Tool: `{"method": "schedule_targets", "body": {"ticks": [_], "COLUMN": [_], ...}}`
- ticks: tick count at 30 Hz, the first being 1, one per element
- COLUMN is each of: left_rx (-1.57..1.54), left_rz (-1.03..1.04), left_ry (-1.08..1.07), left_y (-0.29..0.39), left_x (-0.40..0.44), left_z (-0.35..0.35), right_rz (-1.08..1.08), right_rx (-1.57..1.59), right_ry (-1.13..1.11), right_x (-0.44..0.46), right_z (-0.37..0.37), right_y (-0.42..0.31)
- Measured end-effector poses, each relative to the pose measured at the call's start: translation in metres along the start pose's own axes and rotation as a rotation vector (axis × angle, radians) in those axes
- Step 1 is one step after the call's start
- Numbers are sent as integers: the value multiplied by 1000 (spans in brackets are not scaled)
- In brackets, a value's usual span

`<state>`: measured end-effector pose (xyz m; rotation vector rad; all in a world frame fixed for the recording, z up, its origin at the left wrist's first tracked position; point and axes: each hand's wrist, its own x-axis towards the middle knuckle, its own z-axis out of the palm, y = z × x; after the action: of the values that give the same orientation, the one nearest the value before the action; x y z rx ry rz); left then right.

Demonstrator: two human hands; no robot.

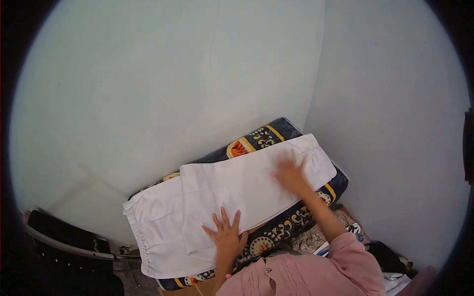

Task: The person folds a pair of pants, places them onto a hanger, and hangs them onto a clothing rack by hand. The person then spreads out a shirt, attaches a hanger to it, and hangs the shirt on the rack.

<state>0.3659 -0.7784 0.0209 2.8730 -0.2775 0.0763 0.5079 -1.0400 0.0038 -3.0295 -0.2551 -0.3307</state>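
A white garment (256, 180) lies folded over on a dark blue patterned padded surface (291, 224), with a gathered, elastic-looking edge at its left end. My left hand (227, 236) rests on the lower middle of the cloth, fingers spread. Toward the garment's right end, my right hand (291, 175) is over the cloth, blurred by motion, its fingers looking apart. Neither hand grips the fabric.
Pale walls (148, 98) meet in a corner behind the padded surface. At the lower left stands a dark object with a curved rail (69, 246). Patterned cloth (316, 237) and a dark heap (387, 256) lie at the lower right.
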Motion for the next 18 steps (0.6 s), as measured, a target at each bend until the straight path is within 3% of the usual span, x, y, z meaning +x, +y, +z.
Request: {"method": "schedule_targets", "body": {"ticks": [1, 3, 4, 6, 7, 8, 9, 11, 14, 18], "left_rx": [17, 4, -5, 6, 8, 15, 21, 22, -13, -63], "left_rz": [6, -5, -11, -15, -13, -14, -18, 10, -15, -56], "left_ry": [8, 4, -5, -8, -27, -16, -17, 12, 31, 66], "left_y": [0, 0, -1, -1, 1, 1, 2, 2, 4, 4], "left_x": [0, -2, -2, -2, -2, -2, -2, -1, 0, -6], "left_z": [2, 3, 2, -3, -4, -3, -1, 0, -3, -17], "right_rz": [-234, -670, -679, -558, -464, -176, -57, 190, 173, -155], "right_rx": [91, 270, 271, 135, 37, 22, 29, -43, -20, 314], "right_ry": [27, -334, -327, -437, -189, -195, -62, -81, -213, -432], "right_x": [-12, -37, -35, -33, -26, -13, -6, -10, -21, -61], "right_z": [8, -19, -23, -29, -3, -10, -6, -33, -60, -71], "right_y": [-30, -80, -76, -49, -8, 27, 70, 105, 88, 38]}}
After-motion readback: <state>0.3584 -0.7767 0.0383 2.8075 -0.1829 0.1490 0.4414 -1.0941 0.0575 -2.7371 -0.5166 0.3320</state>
